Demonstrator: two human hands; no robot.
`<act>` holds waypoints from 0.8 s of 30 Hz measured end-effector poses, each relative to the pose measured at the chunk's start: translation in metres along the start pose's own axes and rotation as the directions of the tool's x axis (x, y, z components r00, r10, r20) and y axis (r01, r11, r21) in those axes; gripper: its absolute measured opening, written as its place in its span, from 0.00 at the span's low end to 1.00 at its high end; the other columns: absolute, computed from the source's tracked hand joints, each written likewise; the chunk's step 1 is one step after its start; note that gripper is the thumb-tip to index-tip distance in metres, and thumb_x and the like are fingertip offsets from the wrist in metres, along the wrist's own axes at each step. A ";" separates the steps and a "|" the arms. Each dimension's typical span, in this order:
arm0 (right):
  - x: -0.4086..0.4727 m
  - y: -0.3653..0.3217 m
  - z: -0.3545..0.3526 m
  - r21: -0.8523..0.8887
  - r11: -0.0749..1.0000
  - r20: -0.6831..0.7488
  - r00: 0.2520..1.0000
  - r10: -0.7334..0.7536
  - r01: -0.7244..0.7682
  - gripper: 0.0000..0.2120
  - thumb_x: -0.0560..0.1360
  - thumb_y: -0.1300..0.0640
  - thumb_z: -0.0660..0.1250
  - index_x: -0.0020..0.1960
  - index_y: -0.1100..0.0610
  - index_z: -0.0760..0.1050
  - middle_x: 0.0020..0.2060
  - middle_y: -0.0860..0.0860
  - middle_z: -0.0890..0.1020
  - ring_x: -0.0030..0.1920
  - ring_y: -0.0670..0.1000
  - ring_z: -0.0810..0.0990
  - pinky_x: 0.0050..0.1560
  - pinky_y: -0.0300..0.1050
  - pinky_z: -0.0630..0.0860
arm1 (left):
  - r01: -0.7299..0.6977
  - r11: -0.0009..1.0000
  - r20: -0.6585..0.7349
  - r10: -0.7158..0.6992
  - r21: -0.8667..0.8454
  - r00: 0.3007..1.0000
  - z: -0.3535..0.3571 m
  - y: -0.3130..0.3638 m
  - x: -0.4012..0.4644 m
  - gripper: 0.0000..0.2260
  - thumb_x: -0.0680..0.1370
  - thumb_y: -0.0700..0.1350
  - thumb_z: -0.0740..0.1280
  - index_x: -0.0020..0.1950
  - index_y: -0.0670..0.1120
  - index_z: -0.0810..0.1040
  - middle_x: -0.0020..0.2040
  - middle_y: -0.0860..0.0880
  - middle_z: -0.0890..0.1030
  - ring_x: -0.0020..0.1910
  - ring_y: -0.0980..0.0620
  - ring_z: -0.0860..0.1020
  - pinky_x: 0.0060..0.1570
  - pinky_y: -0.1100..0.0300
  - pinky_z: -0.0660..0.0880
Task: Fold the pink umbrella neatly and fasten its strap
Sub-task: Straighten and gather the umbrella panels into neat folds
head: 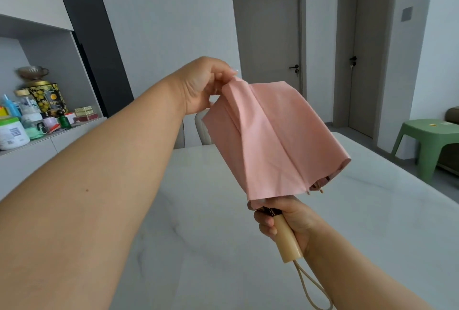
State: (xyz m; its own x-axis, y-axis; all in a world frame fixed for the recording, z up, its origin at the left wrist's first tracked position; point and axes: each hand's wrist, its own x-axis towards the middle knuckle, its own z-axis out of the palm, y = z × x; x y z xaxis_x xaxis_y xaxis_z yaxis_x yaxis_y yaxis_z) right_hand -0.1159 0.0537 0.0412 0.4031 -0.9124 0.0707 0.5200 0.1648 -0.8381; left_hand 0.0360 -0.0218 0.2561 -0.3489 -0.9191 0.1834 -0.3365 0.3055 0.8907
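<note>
I hold a collapsed pink umbrella (273,136) in the air above a white marble table (198,210). Its canopy hangs loose in wide flat folds, tilted up and to the left. My right hand (285,220) grips the cream handle (288,240) at the bottom, and a cream wrist loop (313,290) dangles below it. My left hand (206,86) pinches the fabric at the canopy's upper tip. Rib tips (318,187) poke out at the canopy's lower right edge. No strap is visible.
A grey sideboard (37,146) at the left carries several jars, bottles and tins. Chair backs (201,128) stand at the table's far edge. Two grey doors (270,36) are behind, and a green plastic stool (429,141) stands at the right.
</note>
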 end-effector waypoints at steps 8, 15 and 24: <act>-0.001 0.000 -0.002 0.087 0.996 0.103 0.995 0.002 -0.011 0.26 0.53 0.61 0.82 0.45 0.63 0.74 0.35 0.57 0.76 0.22 0.47 0.71 0.20 0.38 0.69 | 0.036 0.993 -0.008 -0.036 0.116 0.999 0.002 0.015 -0.004 0.12 0.77 0.41 0.65 0.34 0.49 0.77 0.30 0.55 0.79 0.35 0.56 0.74 0.53 0.53 0.67; -0.001 -0.001 -0.002 0.013 1.000 0.079 0.997 0.009 -0.010 0.20 0.57 0.64 0.77 0.45 0.64 0.74 0.34 0.57 0.75 0.22 0.47 0.70 0.20 0.38 0.68 | -0.002 0.996 -0.034 -0.001 -0.086 0.999 -0.002 0.019 -0.007 0.02 0.75 0.43 0.64 0.43 0.47 0.75 0.29 0.50 0.77 0.34 0.52 0.74 0.47 0.53 0.67; -0.001 0.001 -0.001 -0.008 1.000 0.090 0.996 0.028 -0.027 0.27 0.53 0.60 0.83 0.46 0.64 0.74 0.35 0.57 0.76 0.23 0.47 0.70 0.21 0.38 0.69 | 0.023 0.999 -0.115 -0.019 0.042 0.993 -0.007 0.015 -0.002 0.05 0.76 0.39 0.61 0.47 0.47 0.75 0.34 0.50 0.74 0.35 0.53 0.71 0.45 0.55 0.65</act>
State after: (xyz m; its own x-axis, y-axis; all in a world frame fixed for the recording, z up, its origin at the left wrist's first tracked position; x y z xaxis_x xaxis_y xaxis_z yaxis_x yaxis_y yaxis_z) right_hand -0.1169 0.0547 0.0393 0.4838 -0.8699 0.0960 0.5026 0.1864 -0.8442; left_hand 0.0375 -0.0169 0.2720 -0.2397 -0.9471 0.2134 -0.3811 0.2940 0.8765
